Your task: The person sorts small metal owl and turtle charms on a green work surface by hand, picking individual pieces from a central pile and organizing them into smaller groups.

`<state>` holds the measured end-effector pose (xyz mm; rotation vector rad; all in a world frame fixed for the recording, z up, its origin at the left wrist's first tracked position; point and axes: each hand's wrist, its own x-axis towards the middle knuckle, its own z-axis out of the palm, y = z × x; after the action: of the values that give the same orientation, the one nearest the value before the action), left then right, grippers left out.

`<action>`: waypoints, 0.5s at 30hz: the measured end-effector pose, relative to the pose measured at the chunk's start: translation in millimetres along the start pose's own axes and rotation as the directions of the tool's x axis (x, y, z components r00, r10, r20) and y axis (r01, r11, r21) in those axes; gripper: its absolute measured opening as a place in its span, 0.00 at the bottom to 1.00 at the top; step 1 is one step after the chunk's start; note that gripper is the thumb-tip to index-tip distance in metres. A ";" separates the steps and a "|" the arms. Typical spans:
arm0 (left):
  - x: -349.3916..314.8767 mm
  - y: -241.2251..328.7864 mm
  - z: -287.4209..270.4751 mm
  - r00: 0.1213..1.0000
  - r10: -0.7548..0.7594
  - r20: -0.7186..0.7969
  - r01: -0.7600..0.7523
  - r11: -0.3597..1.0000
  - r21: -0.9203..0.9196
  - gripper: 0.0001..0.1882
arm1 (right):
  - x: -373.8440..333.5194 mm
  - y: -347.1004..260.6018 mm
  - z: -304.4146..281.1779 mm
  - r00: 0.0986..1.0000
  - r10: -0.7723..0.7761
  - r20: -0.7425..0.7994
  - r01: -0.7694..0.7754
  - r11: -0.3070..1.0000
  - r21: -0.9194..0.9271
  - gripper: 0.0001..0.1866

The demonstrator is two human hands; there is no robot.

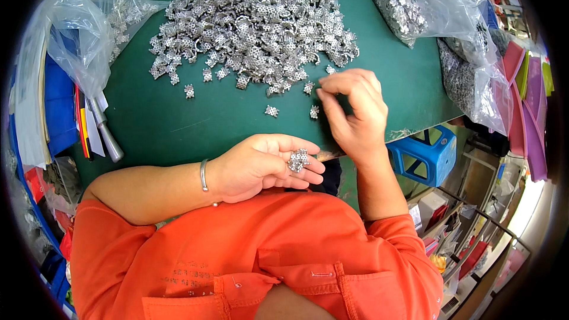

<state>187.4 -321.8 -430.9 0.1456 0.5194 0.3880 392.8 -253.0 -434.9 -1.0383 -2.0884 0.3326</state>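
Note:
Palm up near the table's front edge, my left hand (252, 166) cradles a few small silvery perforated metal pieces (298, 160) on its fingers. The thumb rests beside them. To the right, my right hand (360, 109) is over the table with its fingers curled and thumb and index finger close together. Whatever may be between those fingertips is hidden. A loose metal piece (314, 111) lies just left of the right thumb, and another one (271, 111) lies farther left. Beyond both hands spreads a big heap of the same curved pieces (249, 24).
The pieces lie on a green table (154, 124). Clear plastic bags (409, 12) of metal parts stand at the right, and another bag (89, 29) at the left. Pens (83, 121) and a grey-handled tool (106, 136) are at the left edge. A blue stool (427, 154) stands below, right.

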 end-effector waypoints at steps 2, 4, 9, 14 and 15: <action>-0.8 1.8 1.0 1.000 -0.003 -0.011 0.003 1.000 0.003 0.30 | 5.1 -2.4 6.5 0.999 -0.018 0.051 0.021 0.998 -0.059 0.09; -0.9 0.8 0.1 1.000 0.005 0.011 -0.005 1.000 -0.006 0.28 | 4.4 -1.7 1.9 0.992 -0.017 0.123 0.020 0.999 -0.029 0.08; -0.2 -2.5 -2.5 0.999 0.023 0.025 -0.023 1.000 -0.016 0.27 | 10.8 8.0 -12.1 0.996 -0.011 0.088 0.015 0.999 -0.036 0.08; -0.8 0.0 -0.1 1.000 0.001 -0.001 -0.001 1.000 -0.013 0.29 | 9.4 12.9 -9.3 0.996 0.057 0.075 -0.050 0.994 -0.097 0.08; -0.6 0.3 -0.4 1.000 0.002 0.001 -0.002 1.000 -0.012 0.29 | 8.6 9.8 -11.7 0.987 0.134 0.090 -0.130 0.990 -0.053 0.08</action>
<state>186.7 -321.7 -430.9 0.1349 0.5160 0.3926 403.7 -241.3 -427.7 -1.2137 -2.1242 0.4064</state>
